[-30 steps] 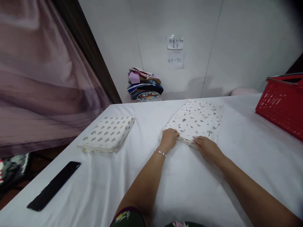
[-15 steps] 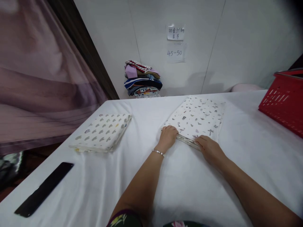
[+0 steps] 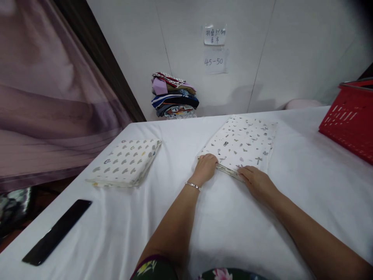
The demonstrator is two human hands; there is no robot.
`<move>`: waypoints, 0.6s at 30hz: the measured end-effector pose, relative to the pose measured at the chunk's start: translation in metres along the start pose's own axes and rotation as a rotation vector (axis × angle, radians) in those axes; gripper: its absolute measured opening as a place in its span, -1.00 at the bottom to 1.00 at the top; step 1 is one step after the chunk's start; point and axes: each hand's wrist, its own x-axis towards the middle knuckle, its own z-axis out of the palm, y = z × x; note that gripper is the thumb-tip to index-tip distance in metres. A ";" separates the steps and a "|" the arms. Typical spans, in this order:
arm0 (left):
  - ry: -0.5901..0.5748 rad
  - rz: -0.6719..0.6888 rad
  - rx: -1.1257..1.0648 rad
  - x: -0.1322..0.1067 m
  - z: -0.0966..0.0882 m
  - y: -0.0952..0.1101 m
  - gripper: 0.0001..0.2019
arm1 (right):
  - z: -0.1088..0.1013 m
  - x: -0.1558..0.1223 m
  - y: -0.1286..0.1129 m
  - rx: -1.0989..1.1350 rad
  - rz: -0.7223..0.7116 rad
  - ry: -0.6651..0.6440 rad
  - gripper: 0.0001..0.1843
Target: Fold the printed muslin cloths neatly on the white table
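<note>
A white cloth with small grey and brown prints (image 3: pixel 243 142) lies folded in layers on the white-covered table. At its near left corner my left hand (image 3: pixel 206 166), with a silver bracelet at the wrist, has its fingers closed on the edge. My right hand (image 3: pixel 256 182) holds the same near edge farther right, fingers over the top and thumb hidden. Between the two hands the stacked layers show. Off to the left rests another folded cloth with a grey leaf-like pattern (image 3: pixel 125 161), touched by neither hand.
A flat black strip (image 3: pixel 58 231) lies at the table's (image 3: pixel 163 233) left. The red plastic basket (image 3: pixel 349 120) stands at the right edge. Behind the table is a pile of folded fabrics (image 3: pixel 175 97) against the wall, below two paper notes (image 3: pixel 215 60). A pinkish curtain (image 3: pixel 58 97) hangs left.
The view has shifted slightly. Both hands keep their places on the cloth's near edge, and the cloth looks almost the same.
</note>
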 end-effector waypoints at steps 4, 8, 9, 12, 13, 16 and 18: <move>-0.014 -0.002 -0.027 -0.001 -0.002 -0.001 -0.83 | -0.001 -0.001 -0.001 0.026 0.003 -0.033 -0.66; 0.021 0.032 -0.044 -0.004 -0.003 -0.002 -0.81 | 0.000 -0.002 0.001 0.052 0.033 -0.021 -0.65; 0.031 0.038 -0.049 -0.004 -0.003 -0.002 -0.78 | 0.000 -0.002 0.002 0.058 0.041 -0.019 -0.65; 0.030 0.037 -0.063 -0.005 -0.002 -0.002 -0.73 | 0.001 -0.003 0.001 0.065 0.040 -0.015 -0.66; 0.023 0.030 -0.065 -0.005 -0.002 -0.003 -0.73 | 0.001 -0.003 0.001 0.060 0.037 -0.012 -0.67; 0.015 0.008 -0.060 -0.005 -0.002 -0.006 -0.69 | 0.002 -0.004 0.001 0.028 0.039 -0.004 -0.68; 0.034 -0.013 -0.054 -0.005 -0.004 -0.009 -0.64 | 0.004 -0.004 0.001 0.016 0.043 -0.002 -0.68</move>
